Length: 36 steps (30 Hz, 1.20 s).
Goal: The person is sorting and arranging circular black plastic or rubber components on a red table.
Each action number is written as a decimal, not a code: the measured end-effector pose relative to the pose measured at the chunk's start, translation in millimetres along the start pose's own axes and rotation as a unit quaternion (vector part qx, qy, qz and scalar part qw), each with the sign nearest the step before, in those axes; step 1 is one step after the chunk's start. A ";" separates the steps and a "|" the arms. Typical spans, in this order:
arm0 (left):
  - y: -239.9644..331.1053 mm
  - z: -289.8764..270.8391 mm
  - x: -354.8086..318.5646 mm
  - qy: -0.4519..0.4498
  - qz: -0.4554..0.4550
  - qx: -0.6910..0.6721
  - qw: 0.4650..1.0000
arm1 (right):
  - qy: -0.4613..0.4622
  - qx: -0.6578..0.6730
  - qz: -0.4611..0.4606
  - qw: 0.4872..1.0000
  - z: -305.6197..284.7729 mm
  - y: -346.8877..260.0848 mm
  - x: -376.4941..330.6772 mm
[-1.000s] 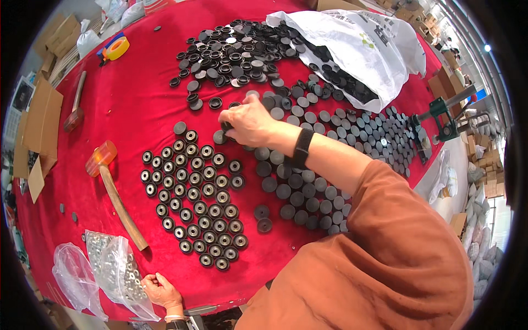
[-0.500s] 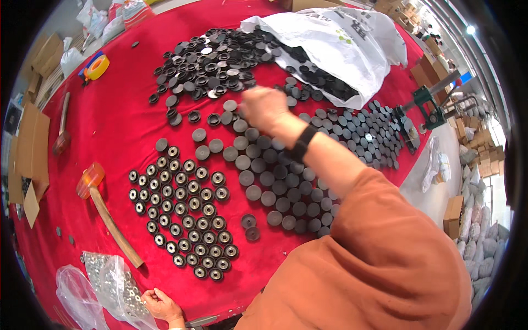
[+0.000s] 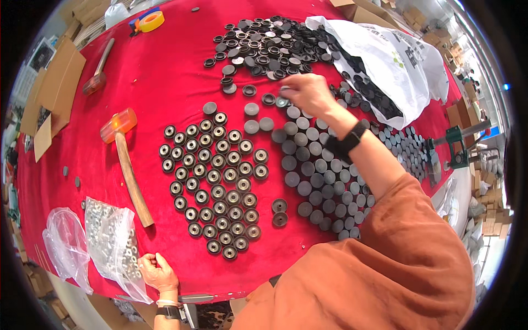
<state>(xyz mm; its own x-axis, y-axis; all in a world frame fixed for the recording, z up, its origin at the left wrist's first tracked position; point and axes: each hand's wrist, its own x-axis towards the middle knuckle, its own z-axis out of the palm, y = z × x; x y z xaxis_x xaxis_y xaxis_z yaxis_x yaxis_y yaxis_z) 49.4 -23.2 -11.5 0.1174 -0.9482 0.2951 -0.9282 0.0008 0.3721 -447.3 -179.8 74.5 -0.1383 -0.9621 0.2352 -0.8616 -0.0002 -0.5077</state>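
Black round caps lie in a loose heap at the far middle of the red bench, and the right hand is stretched out to the near edge of that heap, palm down, its fingertips curled over a single cap at about the spot where the heap thins into stray pieces. Whether that grip has closed on the cap or only touches it cannot be told, since the fingers cover it. From this grip the heap lies up and to the left, away from the person, while the laid-out rows of flat discs lie back toward the person, just below the wrist with its dark watch. A white plastic bag spilling more black parts sits just to the right of the hand. The left hand is well apart, at the near edge of the bench, its grip loosely curled and resting beside a clear bag of small metal parts. A block of ringed rollers and a mallet with an orange head lie between the two hands, so the right hand is plainly the nearer one to the heap.
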 end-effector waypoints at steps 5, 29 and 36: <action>-0.9 0.5 1.4 0.003 -0.016 -0.018 1.000 | -0.057 -0.015 -0.196 0.979 84.9 -66.0 15.6; 2.0 -0.3 4.6 0.000 -0.006 -0.028 1.000 | -0.217 -0.230 -0.319 0.894 106.3 -75.7 16.1; -3.0 1.1 -5.2 -0.011 -0.045 -0.012 0.999 | -0.300 -0.187 -0.299 0.886 92.9 -87.6 20.6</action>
<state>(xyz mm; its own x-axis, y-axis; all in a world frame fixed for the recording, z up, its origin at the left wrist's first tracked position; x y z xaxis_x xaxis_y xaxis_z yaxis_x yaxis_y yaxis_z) 51.1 -18.6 -15.1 0.1921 -0.9515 0.2401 -0.9054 -0.0775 0.4174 -329.3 -224.9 46.8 0.5855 -0.7924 -0.1709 -0.8105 -0.5762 -0.1050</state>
